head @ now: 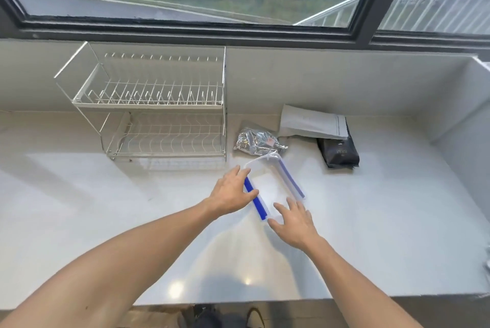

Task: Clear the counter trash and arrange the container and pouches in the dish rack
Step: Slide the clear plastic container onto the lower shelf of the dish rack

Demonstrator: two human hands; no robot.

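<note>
1. Clear plastic container (270,190) with blue clip strips along both long sides; flat on the bench (371,221), just right of and nearer than the dish rack (159,105). Lid side up, apparently; contents not discernible.
2. Left hand (230,192): fingers spread and open, resting against the container's rack-side blue strip. Gripping nothing as yet; placed, by judgement, to brace that long edge.
3. Right hand (294,221): fingers splayed wide, laid on the container's near corner, on the side away from the rack. Empty. Paired with the left, likely set for a two-sided lift.
4. White wire dish rack, two tiers, against the back wall; both tiers bare, so nothing arranged there yet.
5. Crumpled silver foil pouch (258,143): right of the rack's lower tier, touching the container's far end. Possibly the trash; cannot tell.
6. White pouch (314,123): farther right of the rack, flat, lying partly over a black pouch (340,154) whose near end sticks out.
7. Step in hand, by judgement: taking up the container for the short carry left into the rack; pouches to follow.
</note>
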